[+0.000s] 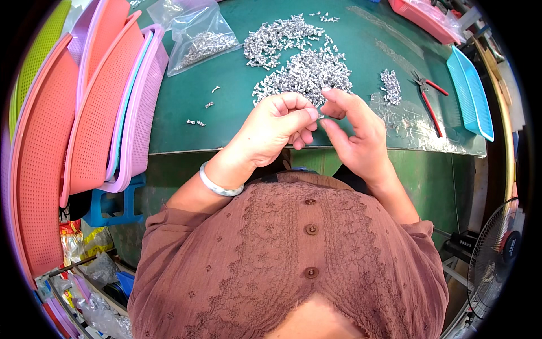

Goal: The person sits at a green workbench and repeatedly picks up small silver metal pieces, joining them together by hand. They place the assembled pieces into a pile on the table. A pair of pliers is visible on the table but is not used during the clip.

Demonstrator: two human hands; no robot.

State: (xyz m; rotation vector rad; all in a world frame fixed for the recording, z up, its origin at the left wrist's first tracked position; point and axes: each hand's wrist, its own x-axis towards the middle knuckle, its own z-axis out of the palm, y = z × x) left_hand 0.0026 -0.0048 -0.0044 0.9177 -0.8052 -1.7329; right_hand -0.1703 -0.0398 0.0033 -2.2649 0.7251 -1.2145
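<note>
My left hand [278,125] is closed in a pinch, and the tip of a small silvery metal part [322,116] pokes out past its thumb. Close beside it, my right hand [357,125] has its thumb and forefinger apart, with nothing seen between them. Just beyond both hands lies a large heap of small silvery metal parts [312,72]. Behind that heap spreads a second heap of the same parts [276,40]. A smaller cluster of parts [390,87] rests to the right. Several loose parts [196,122] lie to the left.
The green table [186,101] also carries a clear plastic bag [203,42] of parts, red-handled pliers [432,104], a blue basket [470,93] and a pink tray [426,21]. Stacked perforated baskets [104,101] stand at the left. A fan [497,254] is at the lower right.
</note>
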